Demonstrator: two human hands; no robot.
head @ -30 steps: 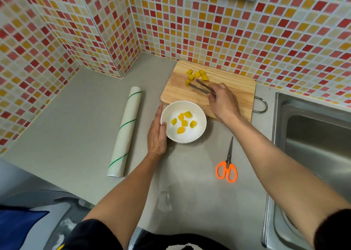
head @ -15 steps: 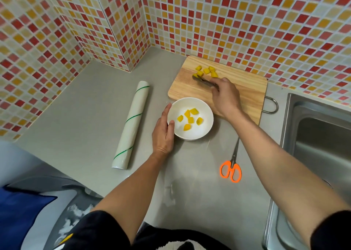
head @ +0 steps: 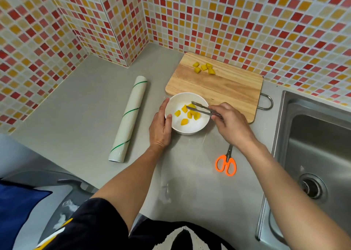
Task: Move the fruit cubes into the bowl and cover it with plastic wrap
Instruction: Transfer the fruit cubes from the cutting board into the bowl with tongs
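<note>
A white bowl [head: 190,129] sits on the grey counter just in front of a wooden cutting board [head: 224,87]. Several yellow fruit cubes [head: 183,121] lie inside the bowl, and several more fruit cubes [head: 204,68] rest at the board's far edge. My left hand [head: 160,125] cups the bowl's left side. My right hand [head: 230,123] holds metal tongs [head: 199,108], whose tips hover over the cubes in the bowl, slightly apart. A roll of plastic wrap [head: 129,117] with green stripes lies left of the bowl.
Orange-handled scissors [head: 226,163] lie on the counter under my right forearm. A steel sink [head: 315,154] fills the right side. Mosaic-tiled walls close the back and left. The counter's front edge runs near my body.
My right hand has brought the tongs from the cubes on the board back over the bowl. One more cube seems to be in the bowl. My left hand stays on the bowl.
</note>
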